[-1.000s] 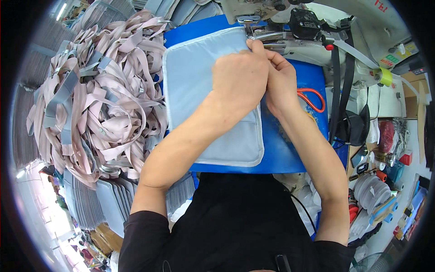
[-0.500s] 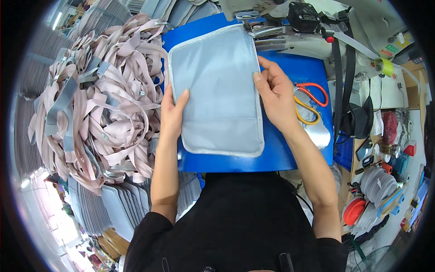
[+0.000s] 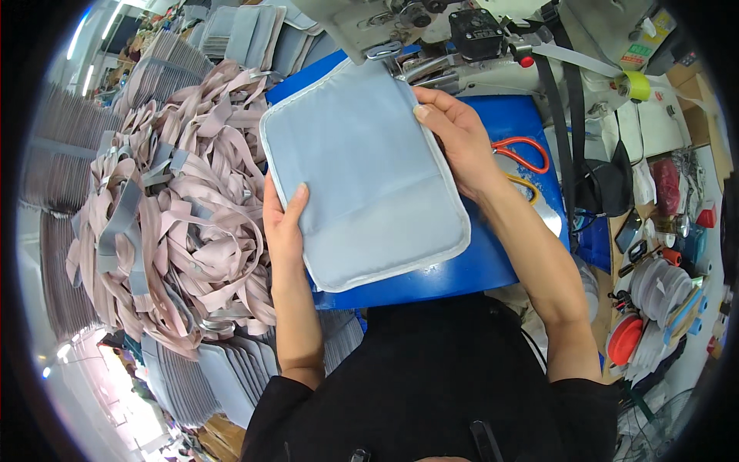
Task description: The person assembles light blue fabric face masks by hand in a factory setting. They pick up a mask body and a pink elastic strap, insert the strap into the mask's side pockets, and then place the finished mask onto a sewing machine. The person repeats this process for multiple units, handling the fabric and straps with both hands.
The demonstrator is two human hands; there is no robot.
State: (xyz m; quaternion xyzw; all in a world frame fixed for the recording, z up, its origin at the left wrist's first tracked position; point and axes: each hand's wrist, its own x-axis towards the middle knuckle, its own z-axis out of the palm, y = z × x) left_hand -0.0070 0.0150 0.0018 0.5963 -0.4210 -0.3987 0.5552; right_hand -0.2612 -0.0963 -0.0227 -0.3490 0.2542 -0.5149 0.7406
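Between my hands is a light grey-blue fabric panel (image 3: 362,169), roughly rectangular with rounded corners and a pale bound edge. My left hand (image 3: 285,223) grips its left edge, the thumb on top and the fingers hidden underneath. At the upper right edge my right hand (image 3: 454,135) pinches the panel between thumb and fingers. The panel's far end lies at the presser foot of a sewing machine (image 3: 383,51); whether the foot bears on it I cannot tell. Scissors with red and yellow handles (image 3: 531,158) lie right of the panel, partly behind my right forearm.
A blue work surface (image 3: 500,254) lies under the panel. To the left rises a heap of pinkish straps (image 3: 208,200), with stacked grey panels (image 3: 173,377) below it. Black straps (image 3: 566,115) hang at the right, near shelves holding a red spool (image 3: 625,341) and white reels (image 3: 660,289).
The panel has turned, its near end swinging right and its far end left. My right hand has shifted left and up along the edge; my left hand sits slightly lower.
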